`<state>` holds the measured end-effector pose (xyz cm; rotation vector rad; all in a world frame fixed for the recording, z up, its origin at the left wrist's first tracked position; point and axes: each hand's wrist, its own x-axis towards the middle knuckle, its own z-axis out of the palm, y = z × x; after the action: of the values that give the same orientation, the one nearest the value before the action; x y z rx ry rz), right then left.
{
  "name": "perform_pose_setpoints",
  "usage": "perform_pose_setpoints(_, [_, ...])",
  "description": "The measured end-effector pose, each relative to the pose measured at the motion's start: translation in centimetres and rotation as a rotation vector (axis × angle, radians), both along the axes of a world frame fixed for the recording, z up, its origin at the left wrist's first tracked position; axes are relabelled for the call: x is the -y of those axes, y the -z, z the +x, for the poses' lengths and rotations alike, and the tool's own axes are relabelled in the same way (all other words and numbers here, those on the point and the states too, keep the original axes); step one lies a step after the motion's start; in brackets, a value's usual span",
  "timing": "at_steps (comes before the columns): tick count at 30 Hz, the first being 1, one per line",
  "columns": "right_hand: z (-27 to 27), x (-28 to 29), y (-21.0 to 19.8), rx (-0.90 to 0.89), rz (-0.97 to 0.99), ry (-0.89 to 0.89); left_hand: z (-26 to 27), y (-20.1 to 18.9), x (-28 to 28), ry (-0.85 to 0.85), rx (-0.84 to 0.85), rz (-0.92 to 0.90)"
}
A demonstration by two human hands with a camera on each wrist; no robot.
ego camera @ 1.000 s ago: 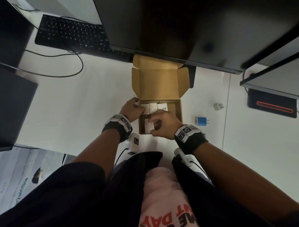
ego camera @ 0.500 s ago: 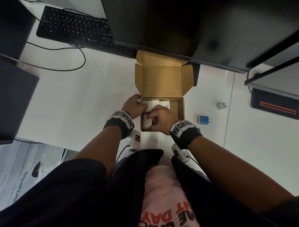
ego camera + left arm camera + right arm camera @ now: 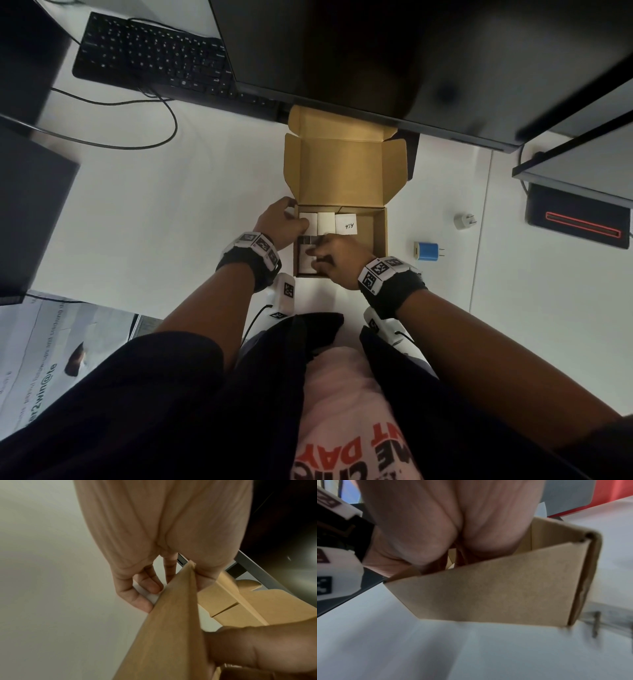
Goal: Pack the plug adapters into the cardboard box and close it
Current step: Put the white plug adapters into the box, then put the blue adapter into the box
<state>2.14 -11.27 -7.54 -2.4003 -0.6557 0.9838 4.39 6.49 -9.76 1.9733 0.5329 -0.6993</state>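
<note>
Plug adapters, white blocks (image 3: 325,222), are lined up along the far wall of the brown cardboard box (image 3: 379,236) on the white desk (image 3: 171,212). Left hand (image 3: 281,221) is clamped on the box's left wall, right hand (image 3: 337,257) is pinching a white adapter (image 3: 306,262) inside. Best seated flat, snug to the near-left corner, box kept steadied.

- The right hand (image 3: 337,258) covers the near half of the cardboard box (image 3: 378,236), so what its fingers touch inside cannot be told; in the right wrist view the fingertips drop behind the box wall.
- The white adapter (image 3: 306,262) under that hand shows only in part.
- The left hand (image 3: 281,222) has its thumb behind the box wall in the left wrist view; fingers (image 3: 150,585) outside.
- The lid (image 3: 342,171) runs under the monitor (image 3: 394,51), its far flap partly hidden.
- The small white plug (image 3: 464,221) is too small for detail.
- The right wrist view is smeared; a dark streak (image 3: 595,624) cannot be identified.
</note>
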Motion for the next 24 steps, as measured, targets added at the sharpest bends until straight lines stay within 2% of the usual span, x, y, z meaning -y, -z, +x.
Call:
perform_pose_setpoints(3, [-0.1, 0.3, 0.0, 0.004, 0.022, -0.002, -0.1, -0.1, 0.0, -0.007, -0.006, 0.005])
perform_pose_setpoints(7, [0.0, 1.6, -0.8, 0.045, 0.118, 0.107, -0.2, -0.1, 0.1, -0.018, -0.003, 0.003])
perform_pose_setpoints(11, [0.7, 4.1, -3.2, 0.212, 0.293, 0.381, 0.1, -0.2, 0.4, -0.044, -0.003, 0.023])
perform_pose_setpoints(13, [1.1, 5.9, -3.7, 0.294, 0.317, 0.537, 0.2, -0.2, 0.5, -0.035, -0.012, 0.033])
perform_pose_setpoints(15, [1.2, 8.1, -3.3, 0.374, 0.234, 0.643, 0.4, 0.0, 0.7, -0.026, -0.01, 0.055])
perform_pose_setpoints(17, [1.3, 10.3, -2.2, 0.381, 0.004, 0.728, 0.5, 0.3, 0.8, -0.01, -0.001, 0.101])
perform_pose_setpoints(20, [0.3, 12.4, -0.3, 0.13, -0.445, 0.738, 0.6, 0.5, 1.0, 0.007, 0.001, 0.149])
perform_pose_setpoints(22, [-0.7, 13.1, 0.9, 0.069, -0.514, 0.717, 0.6, 0.6, 0.9, 0.008, 0.004, 0.154])
perform_pose_setpoints(24, [-1.3, 13.4, 1.8, 0.085, -0.462, 0.748, 0.5, 0.5, 0.9, 0.007, 0.005, 0.159])
